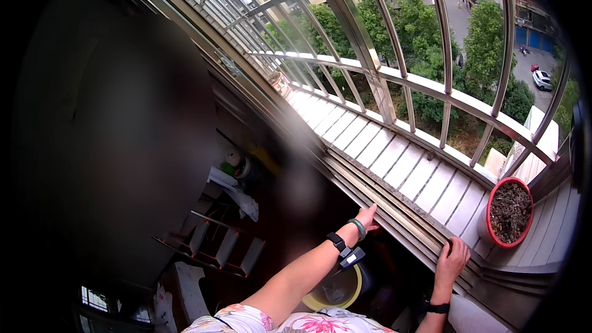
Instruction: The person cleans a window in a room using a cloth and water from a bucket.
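My left hand (366,220) is at the inner edge of the metal window sill (393,226), one digit over the top and the others curled below. A green bangle (357,229) and a black strap with a small device (352,258) circle that wrist. Farther right, my right hand (452,260) hooks its fingers over the sliding-window track (416,215); a black band (437,307) is on its wrist. Past the track lies a ledge of pale slats (418,175). A red-rimmed pot of dry soil (510,212) stands on it, beyond my right hand.
Metal security bars (446,37) enclose the ledge, with trees (483,41) and a street far below. Another pot (278,82) sits at the ledge's far end. Indoors are a yellow-rimmed bucket (357,286) below my left arm and a stepladder (225,246). Blurred dark shapes cover the left.
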Demonstrator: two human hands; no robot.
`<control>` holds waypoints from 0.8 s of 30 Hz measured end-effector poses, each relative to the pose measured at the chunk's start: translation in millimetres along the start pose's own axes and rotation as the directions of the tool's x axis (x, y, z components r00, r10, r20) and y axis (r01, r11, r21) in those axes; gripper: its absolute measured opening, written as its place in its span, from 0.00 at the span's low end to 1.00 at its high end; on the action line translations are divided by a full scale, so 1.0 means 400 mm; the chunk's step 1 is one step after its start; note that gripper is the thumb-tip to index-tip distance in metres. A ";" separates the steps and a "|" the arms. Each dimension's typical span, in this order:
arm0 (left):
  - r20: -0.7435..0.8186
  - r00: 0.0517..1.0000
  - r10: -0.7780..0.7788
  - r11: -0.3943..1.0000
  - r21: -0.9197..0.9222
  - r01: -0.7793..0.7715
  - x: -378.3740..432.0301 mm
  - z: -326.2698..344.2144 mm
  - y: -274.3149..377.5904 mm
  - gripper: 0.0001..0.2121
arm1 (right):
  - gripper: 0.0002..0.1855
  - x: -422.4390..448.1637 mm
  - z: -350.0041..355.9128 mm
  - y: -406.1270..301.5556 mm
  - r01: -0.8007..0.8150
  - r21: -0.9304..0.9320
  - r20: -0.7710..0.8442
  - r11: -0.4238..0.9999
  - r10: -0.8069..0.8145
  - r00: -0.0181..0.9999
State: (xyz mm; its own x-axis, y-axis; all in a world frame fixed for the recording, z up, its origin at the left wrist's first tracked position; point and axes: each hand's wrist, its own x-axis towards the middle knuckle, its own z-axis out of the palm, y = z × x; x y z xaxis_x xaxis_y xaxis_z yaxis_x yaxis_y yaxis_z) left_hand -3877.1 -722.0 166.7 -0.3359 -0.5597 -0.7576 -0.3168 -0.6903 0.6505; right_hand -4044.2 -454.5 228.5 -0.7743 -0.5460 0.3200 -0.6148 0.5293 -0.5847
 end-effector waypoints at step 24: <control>0.025 0.999 0.038 0.999 0.036 -0.039 0.035 -0.034 -0.021 0.33 | 0.08 -0.004 -0.007 -0.038 0.015 -0.068 0.017 0.998 -0.014 1.000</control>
State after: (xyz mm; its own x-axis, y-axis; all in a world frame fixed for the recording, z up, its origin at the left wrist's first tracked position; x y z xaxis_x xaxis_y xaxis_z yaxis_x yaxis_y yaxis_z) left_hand -3867.2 -730.5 149.9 -0.3696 -0.5738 -0.7309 -0.3353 -0.6512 0.6808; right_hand -4034.1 -459.7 239.1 -0.7632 -0.5640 0.3154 -0.6350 0.5639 -0.5280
